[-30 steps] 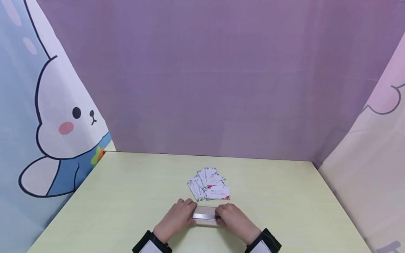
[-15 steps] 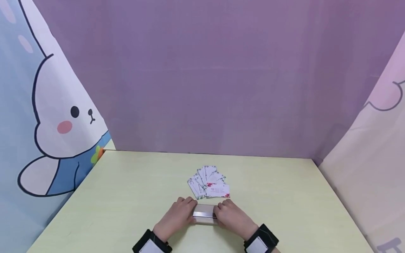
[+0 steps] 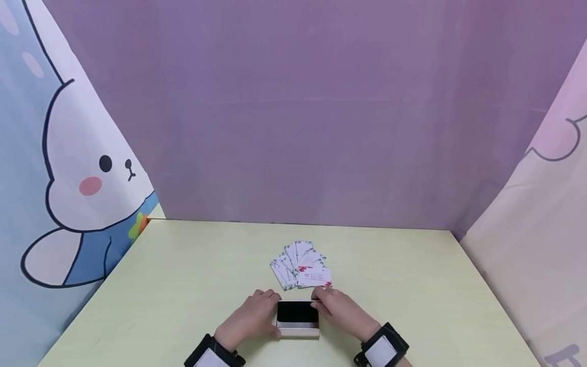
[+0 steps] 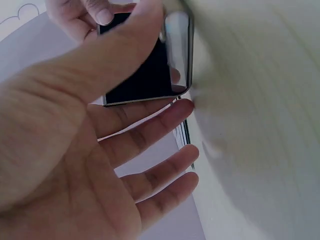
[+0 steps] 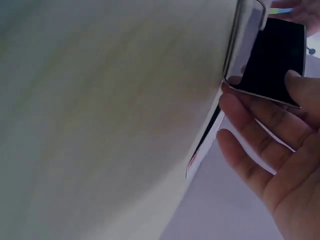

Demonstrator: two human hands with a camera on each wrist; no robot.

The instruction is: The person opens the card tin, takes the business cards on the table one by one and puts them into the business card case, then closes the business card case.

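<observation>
Wristbands of black fabric with white panels (image 3: 213, 356) sit at the bottom edge of the head view, one on each forearm. Just beyond them lies a small rectangular metal card case with a black inner lining (image 3: 297, 317), resting on the pale yellow-green tabletop (image 3: 183, 285) close to the person's edge. Its lid stands raised, showing the black inside face, with a silver base strip along the near side.

The left hand (image 3: 249, 320) lies against the left end of the case. In the left wrist view its thumb crosses over the black surface and its fingers (image 4: 165, 116) stretch out nearly straight below the case edge, so the hand is loosely open around the end rather than clenched.

The right hand (image 3: 341, 311) meets the right end and far corner of the case. In the right wrist view its thumb tip presses on the black panel and the fingers (image 5: 240, 112) reach under the silver edge, a light pinch on the lid.

Just past the hands, a fanned pile of white business cards with floral print and red marks (image 3: 300, 265) lies flat on the table, near the case but apart from it.

Farther back stands a plain purple backdrop (image 3: 302, 112). A curtain with a white cartoon rabbit in blue (image 3: 78, 178) hangs at left, and a pale pink curtain (image 3: 541, 229) at right.
</observation>
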